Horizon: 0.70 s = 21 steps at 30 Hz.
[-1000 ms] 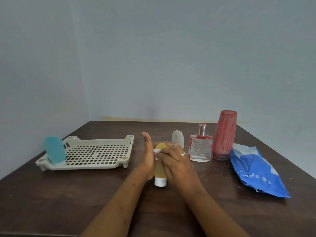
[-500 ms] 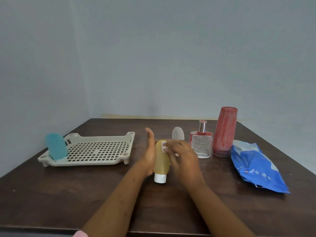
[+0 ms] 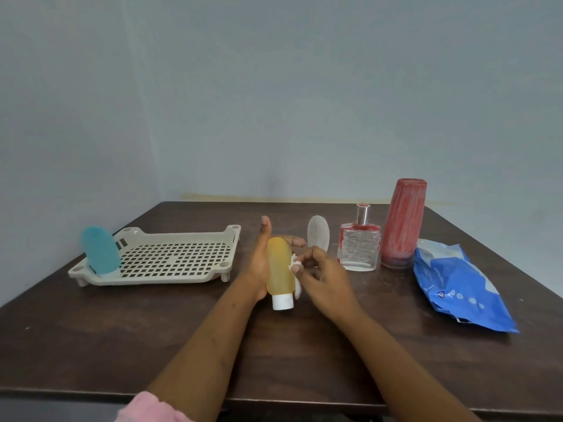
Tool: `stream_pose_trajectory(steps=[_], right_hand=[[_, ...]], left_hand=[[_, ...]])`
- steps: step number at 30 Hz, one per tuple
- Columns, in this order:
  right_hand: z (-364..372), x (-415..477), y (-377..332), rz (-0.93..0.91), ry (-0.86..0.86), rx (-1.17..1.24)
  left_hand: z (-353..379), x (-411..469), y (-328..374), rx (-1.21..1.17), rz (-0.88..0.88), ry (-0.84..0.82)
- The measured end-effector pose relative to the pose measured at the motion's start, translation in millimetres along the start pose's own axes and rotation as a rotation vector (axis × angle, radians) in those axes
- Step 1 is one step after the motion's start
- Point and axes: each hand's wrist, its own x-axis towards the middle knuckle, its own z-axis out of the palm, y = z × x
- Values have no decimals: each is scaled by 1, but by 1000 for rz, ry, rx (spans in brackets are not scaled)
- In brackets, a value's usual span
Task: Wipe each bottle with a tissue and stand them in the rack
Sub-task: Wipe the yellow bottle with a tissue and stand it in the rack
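A yellow squeeze bottle (image 3: 279,269) with a white cap pointing toward me lies in my left hand (image 3: 259,260), whose fingers wrap behind it while the thumb sticks up. My right hand (image 3: 320,277) pinches a small white tissue (image 3: 296,266) against the bottle's right side. The cream perforated rack (image 3: 170,257) sits at the left, and a teal bottle (image 3: 100,254) stands in its near left corner. On the table at the right stand a clear whitish bottle (image 3: 319,233), a glass perfume bottle (image 3: 360,248) and a tall red bottle (image 3: 402,223).
A blue tissue pack (image 3: 460,284) lies at the far right of the dark wooden table (image 3: 91,345). The table stands in a corner between pale walls. Its front edge runs across the bottom of the view.
My right hand with the tissue has slid from the top of the yellow bottle down its right side. The camera view has shifted slightly upward.
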Motion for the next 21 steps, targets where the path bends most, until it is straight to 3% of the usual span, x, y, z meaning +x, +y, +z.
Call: stream_pose_trajectory(steps=[3,6,9,12,15,18,21], right_hand=[[2,0,5,188,-78,110],[0,-1,0,402,-169,450],[-4,-2,-4,438,-257,563],[-3,-2,-3,387,-280,529],[-1,-2,-3,283,-160,429],[2,1,-1,123,76,278],[2,0,-3,7,299,-2]], left_hand=[[-4,1,1,2,38,28],[-4,-1,4,-30,66,23],[-3,-3,6,-86,64,16],[-2,-3,7,-60,68,79],[-1,1,4,51,129,245],[3,1,3,123,169,371],[11,2,5,-21,172,315]])
